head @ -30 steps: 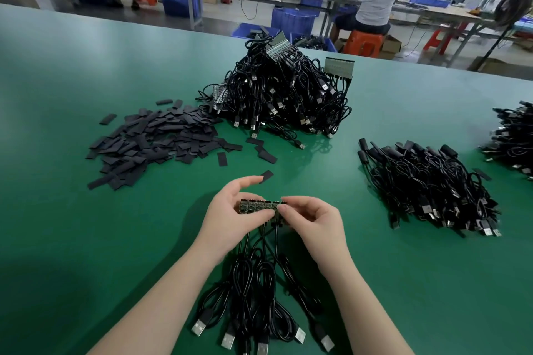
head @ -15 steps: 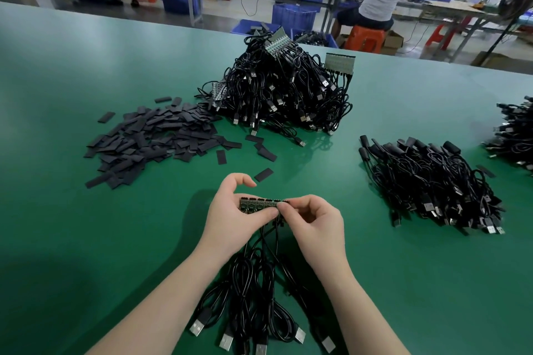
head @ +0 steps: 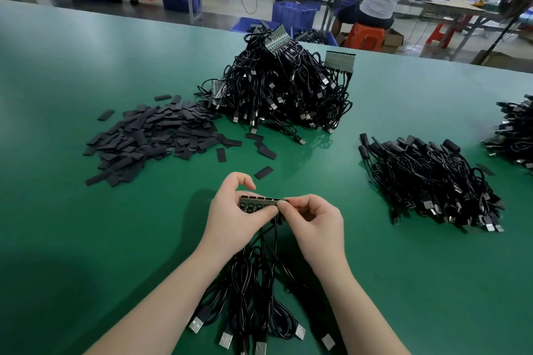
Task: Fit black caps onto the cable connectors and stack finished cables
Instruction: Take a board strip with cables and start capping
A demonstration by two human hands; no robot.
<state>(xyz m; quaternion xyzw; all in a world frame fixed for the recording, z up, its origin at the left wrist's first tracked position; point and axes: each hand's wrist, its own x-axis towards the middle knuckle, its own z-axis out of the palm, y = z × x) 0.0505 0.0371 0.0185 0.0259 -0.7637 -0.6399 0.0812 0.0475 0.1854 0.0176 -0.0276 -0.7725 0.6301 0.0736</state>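
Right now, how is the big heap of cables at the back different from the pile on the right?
The back heap is tall and tangled; the right pile lies lower, with cables laid roughly the same way. The back heap shows bare strips of small boards sticking out; the right pile's far ends look covered in black caps. Both are black cables with USB plugs on the green table.

On the table (head: 86,239), centre: strip of connector boards (head: 261,204), pinched between left hand (head: 233,217) and right hand (head: 317,225). Trailing from the strip toward the near edge: bundle of USB cables (head: 253,291). Beyond the strip, slightly right: tall heap of cables (head: 282,92). Left of that heap, touching its foot: pile of caps (head: 153,135). Right of the strip, well apart: lower stack of cables (head: 432,181). Farther right, at the picture's edge: another cable pile (head: 516,135).
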